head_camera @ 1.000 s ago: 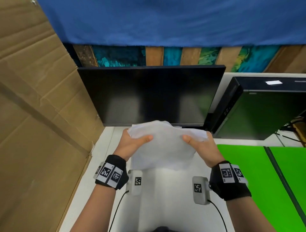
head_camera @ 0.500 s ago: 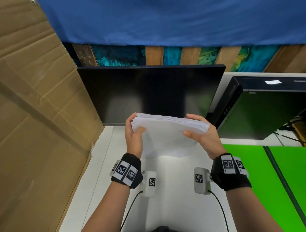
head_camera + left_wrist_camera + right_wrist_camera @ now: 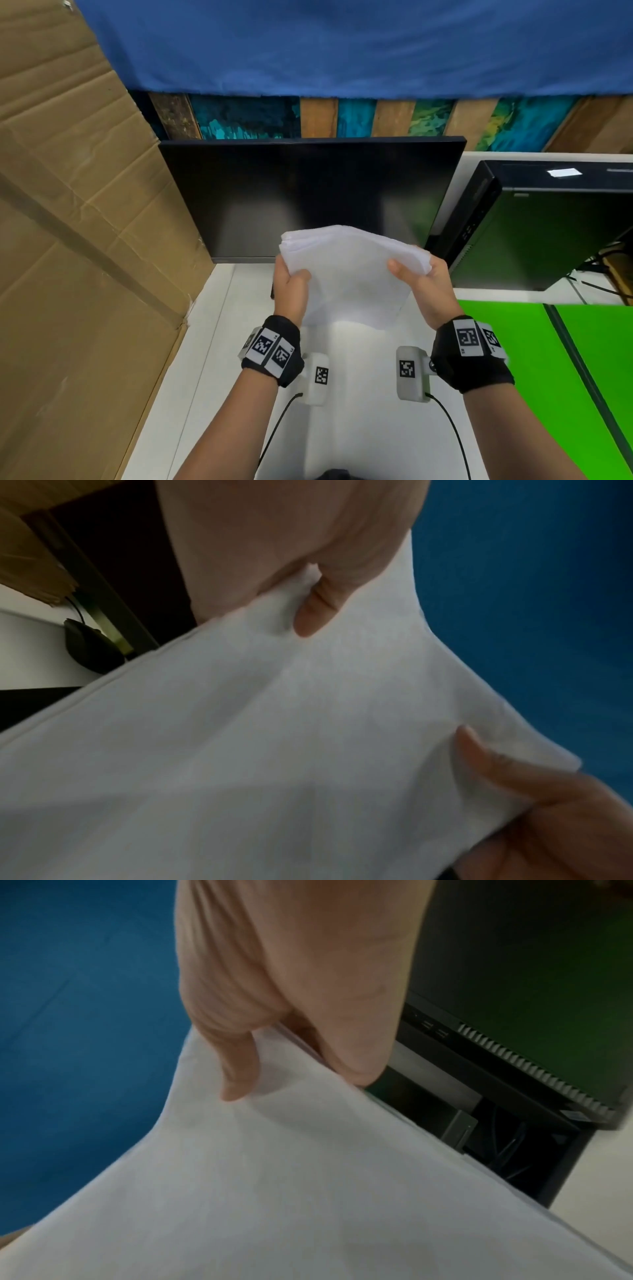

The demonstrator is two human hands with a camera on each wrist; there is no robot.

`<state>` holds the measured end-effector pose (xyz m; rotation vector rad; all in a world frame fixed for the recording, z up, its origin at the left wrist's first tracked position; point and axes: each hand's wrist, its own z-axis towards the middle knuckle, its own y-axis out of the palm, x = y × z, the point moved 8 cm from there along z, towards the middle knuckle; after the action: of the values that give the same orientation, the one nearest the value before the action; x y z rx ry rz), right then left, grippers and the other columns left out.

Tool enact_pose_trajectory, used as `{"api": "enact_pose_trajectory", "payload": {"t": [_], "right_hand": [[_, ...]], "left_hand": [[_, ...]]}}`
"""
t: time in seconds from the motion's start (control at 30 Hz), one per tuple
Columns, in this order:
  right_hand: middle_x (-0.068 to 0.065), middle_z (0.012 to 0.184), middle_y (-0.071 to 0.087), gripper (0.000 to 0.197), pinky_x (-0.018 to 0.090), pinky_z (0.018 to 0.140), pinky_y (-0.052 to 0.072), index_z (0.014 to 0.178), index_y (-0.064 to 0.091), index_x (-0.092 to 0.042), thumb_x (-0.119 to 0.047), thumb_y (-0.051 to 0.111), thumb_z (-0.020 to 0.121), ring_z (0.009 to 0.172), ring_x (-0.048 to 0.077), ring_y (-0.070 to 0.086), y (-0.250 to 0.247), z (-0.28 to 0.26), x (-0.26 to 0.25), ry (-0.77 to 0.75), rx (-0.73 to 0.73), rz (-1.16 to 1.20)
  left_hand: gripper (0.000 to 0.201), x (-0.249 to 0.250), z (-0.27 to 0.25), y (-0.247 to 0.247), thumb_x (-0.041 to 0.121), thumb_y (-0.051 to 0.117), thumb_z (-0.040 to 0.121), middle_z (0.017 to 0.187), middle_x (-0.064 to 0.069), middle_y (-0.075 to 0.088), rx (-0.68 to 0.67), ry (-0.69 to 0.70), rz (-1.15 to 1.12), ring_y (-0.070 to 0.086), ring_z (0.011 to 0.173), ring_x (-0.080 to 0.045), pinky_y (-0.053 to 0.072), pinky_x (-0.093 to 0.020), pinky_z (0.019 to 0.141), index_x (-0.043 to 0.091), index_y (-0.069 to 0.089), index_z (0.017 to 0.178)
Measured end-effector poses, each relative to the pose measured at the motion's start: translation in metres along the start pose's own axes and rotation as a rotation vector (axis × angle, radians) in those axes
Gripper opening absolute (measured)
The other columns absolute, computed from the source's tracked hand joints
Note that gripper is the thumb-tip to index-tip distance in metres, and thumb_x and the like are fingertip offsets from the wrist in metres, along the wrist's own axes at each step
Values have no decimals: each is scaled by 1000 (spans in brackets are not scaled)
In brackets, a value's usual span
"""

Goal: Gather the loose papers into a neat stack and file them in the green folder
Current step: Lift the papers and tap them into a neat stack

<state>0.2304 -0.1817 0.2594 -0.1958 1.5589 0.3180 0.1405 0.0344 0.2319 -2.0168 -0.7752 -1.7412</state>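
A stack of white papers (image 3: 352,274) is held up in the air in front of the monitor, its far end raised. My left hand (image 3: 291,284) grips the stack's left side with the thumb on top. On the right side my right hand (image 3: 423,284) holds it the same way. The left wrist view shows the papers (image 3: 274,737) bowed under the left thumb, and the right wrist view shows the stack (image 3: 291,1177) under the right thumb. The green folder (image 3: 534,383) lies open on the desk at the right, apart from both hands.
A dark monitor (image 3: 308,195) stands just behind the papers. A black computer case (image 3: 534,233) sits at the back right with cables beside it. A large cardboard sheet (image 3: 75,240) walls off the left. The white desk (image 3: 359,428) lies below my hands.
The stack has tilted, its far left corner now raised. My left hand has turned with it. Both hands stay in much the same place.
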Motion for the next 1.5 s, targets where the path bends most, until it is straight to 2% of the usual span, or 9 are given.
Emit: {"api": "enact_pose_trajectory", "payload": {"t": [0.23, 0.47, 0.73, 0.83, 0.93, 1.1, 1.27, 1.37, 1.5], "right_hand": [[13, 105, 71, 27, 22, 65, 56, 109, 65, -4, -11, 69, 83, 84, 19, 70, -4, 3, 2, 83, 133, 4], [-6, 89, 76, 23, 25, 76, 58, 95, 72, -22, -4, 69, 82, 80, 8, 72, -6, -9, -12, -17, 34, -41], [0, 107, 73, 44, 28, 81, 54, 119, 65, -20, -5, 72, 78, 96, 11, 70, 5, -6, -6, -7, -34, -16], [-3, 110, 71, 69, 25, 88, 55, 139, 46, -27, -6, 72, 79, 106, 9, 67, 11, -2, -7, 0, -100, -1], [-7, 102, 72, 78, 23, 84, 56, 142, 37, -32, -3, 71, 79, 97, 9, 69, 9, -1, -4, -26, -42, 36], [2, 99, 72, 30, 35, 83, 59, 114, 65, -14, -12, 67, 84, 92, 21, 69, 7, 1, 4, 56, 24, -39], [5, 96, 72, 21, 19, 63, 55, 105, 67, -9, -17, 67, 85, 89, 21, 71, 2, 0, 5, 83, 94, -66], [-6, 85, 73, 11, 15, 62, 53, 89, 69, -20, -10, 65, 86, 73, 3, 71, -5, -9, -11, -29, 107, -23], [-8, 87, 74, 17, 20, 66, 54, 90, 69, -23, -9, 72, 80, 79, 7, 72, -7, -23, 19, 57, 31, -55]], "left_hand": [[26, 42, -18, 21, 17, 45, 67, 99, -4, 45, -117, 180, -4, 47, 94, -22, 42, -39, 82, 35, 45, 86], [24, 58, -21, -1, 18, 43, 85, 102, 6, 49, -34, 359, -73, 52, 92, -11, 49, -17, 72, 24, 42, 109], [26, 47, -12, -16, 15, 46, 94, 109, -1, 60, 9, 317, -50, 59, 99, -13, 53, -22, 79, 25, 49, 118], [29, 39, -1, -17, 1, 43, 91, 95, 3, 60, -12, 192, -43, 59, 83, -5, 49, -6, 63, 10, 56, 114], [28, 25, 3, -14, -4, 37, 85, 77, 0, 60, -63, 37, -5, 60, 59, 0, 48, -11, 50, 8, 61, 88], [22, 6, 8, -17, 0, 38, 84, 72, -2, 57, -20, -83, 7, 54, 63, -16, 40, -23, 53, 11, 56, 77], [29, 11, -2, -7, -8, 40, 81, 78, -2, 59, -60, -83, 0, 55, 73, -19, 43, -27, 63, 14, 57, 76], [34, 15, -13, -11, -8, 38, 79, 88, -2, 63, -72, -7, -61, 58, 83, -18, 48, -27, 69, 14, 62, 91], [45, -12, -26, -15, -10, 35, 81, 93, 0, 63, -76, -44, -11, 58, 88, -17, 47, -20, 66, 9, 57, 115]]}}
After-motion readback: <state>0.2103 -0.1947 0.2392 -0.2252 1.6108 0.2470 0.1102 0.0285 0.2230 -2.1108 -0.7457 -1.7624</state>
